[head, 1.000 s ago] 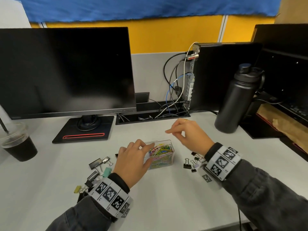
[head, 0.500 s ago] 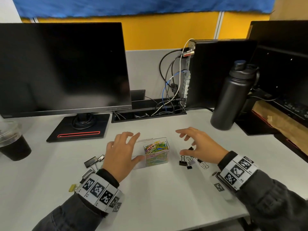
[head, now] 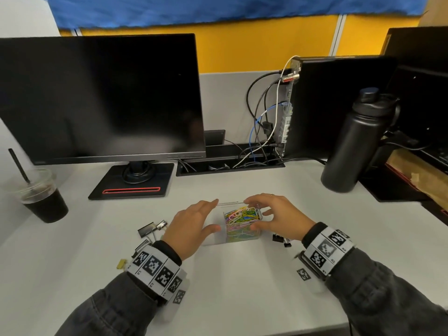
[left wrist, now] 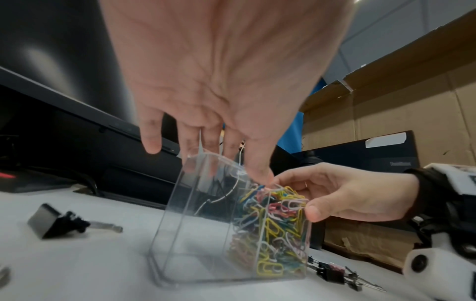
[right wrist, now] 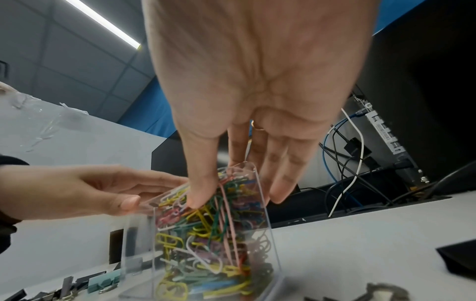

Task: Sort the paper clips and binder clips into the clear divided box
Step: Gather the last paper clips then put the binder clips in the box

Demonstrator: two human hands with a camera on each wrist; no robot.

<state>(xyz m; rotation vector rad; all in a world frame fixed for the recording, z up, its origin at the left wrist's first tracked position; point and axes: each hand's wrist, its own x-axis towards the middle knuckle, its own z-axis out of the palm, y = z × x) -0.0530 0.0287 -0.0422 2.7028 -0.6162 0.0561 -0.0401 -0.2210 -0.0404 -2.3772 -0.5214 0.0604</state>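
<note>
The clear divided box (head: 218,236) stands on the white desk between my hands. Coloured paper clips (head: 242,219) fill its right compartment, and the left compartment looks empty. My left hand (head: 211,215) holds the box's left part, with the thumb on the near wall and the fingers on the far rim. My right hand (head: 254,214) holds the right end the same way. In the left wrist view my left hand (left wrist: 226,163) touches the box (left wrist: 201,224) rim. In the right wrist view my right hand (right wrist: 238,193) has its thumb on the paper clips (right wrist: 206,234).
Larger binder clips (head: 150,230) lie left of the box, and small black binder clips (head: 281,240) lie to its right. An iced drink cup (head: 43,200) stands far left. A monitor (head: 101,98) and cable tray (head: 230,163) are behind, and a black bottle (head: 354,146) is at the right.
My right hand dropped from above the box to the small black binder clips, then came back left and took hold of the box's right end. My left hand stayed at the box.
</note>
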